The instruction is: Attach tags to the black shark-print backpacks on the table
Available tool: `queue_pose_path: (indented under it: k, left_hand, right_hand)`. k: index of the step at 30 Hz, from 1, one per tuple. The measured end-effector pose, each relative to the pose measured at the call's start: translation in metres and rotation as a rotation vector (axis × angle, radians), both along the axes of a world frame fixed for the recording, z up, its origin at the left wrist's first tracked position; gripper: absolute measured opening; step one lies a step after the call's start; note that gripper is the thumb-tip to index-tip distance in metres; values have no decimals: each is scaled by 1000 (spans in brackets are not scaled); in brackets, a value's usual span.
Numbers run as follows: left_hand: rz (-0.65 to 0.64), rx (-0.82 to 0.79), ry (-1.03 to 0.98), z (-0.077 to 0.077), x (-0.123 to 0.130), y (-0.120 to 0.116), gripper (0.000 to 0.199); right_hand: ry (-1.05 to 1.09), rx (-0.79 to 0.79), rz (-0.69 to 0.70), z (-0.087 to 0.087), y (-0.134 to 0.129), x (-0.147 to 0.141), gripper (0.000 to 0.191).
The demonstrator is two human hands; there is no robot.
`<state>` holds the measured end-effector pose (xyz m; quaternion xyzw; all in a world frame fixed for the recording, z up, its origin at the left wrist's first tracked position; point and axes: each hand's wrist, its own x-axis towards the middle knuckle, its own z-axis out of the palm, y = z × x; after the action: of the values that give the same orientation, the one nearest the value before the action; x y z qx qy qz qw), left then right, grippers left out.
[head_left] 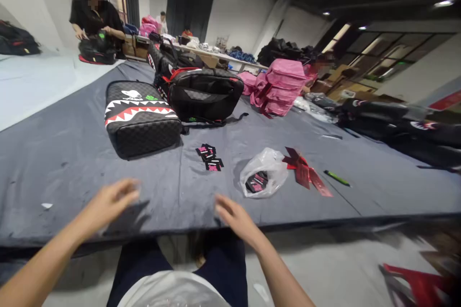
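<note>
My left hand (113, 200) hovers over the near edge of the grey-covered table (165, 201), its fingers bent and parted with nothing in them. Opposite it, my right hand (236, 216) is also empty, with the fingers apart and slightly blurred. Beyond my left hand lies a black checkered backpack (144, 136) with a shark-mouth print. A small pile of black and pink tags (211, 157) rests on the cloth ahead of my right hand. To the right of them, a clear plastic bag (275, 170) lies with its mouth towards me and more such tags inside.
Red packets (302, 172) and a green cutter-like tool (337, 178) lie right of the plastic bag. More black backpacks (205, 93) and stacked pink bags (284, 86) stand farther back. A co-worker (96, 21) handles a black bag at the far left.
</note>
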<state>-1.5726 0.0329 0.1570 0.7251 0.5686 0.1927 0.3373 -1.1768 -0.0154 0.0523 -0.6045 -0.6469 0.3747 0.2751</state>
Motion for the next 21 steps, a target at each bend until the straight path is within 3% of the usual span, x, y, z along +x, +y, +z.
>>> queue_pose_path:
  k: [2, 4, 5, 7, 10, 12, 15, 18, 21]
  left_hand:
    - [127, 545, 195, 31, 19, 61, 58]
    - [163, 806, 438, 57, 40, 117, 66]
    - [186, 841, 550, 67, 50, 140, 74]
    - [201, 759, 728, 76, 67, 177, 82]
    - [202, 557, 836, 71, 80, 202, 60]
    - [219, 524, 859, 58, 80, 194, 47]
    - [194, 660, 837, 36, 58, 149, 43]
    - [83, 865, 755, 23, 6, 70, 38]
    - [-135, 895, 695, 29, -43, -21, 34]
  right_hand:
    - [-341, 283, -129, 11, 59, -16, 50]
    - [-597, 356, -112, 9, 115, -33, 57]
    - [-680, 369, -59, 5, 139, -41, 58]
    - [-778, 361, 5, -7, 177, -51, 55]
    - [-803, 305, -47, -21, 207, -40, 50]
    - [-788, 271, -120, -28, 214, -17, 51]
    - [-775, 232, -203, -35, 215, 25, 52]
    - [-765, 202, -249, -41, 216, 56, 55]
    - [-774, 227, -330, -43, 219, 64, 55]
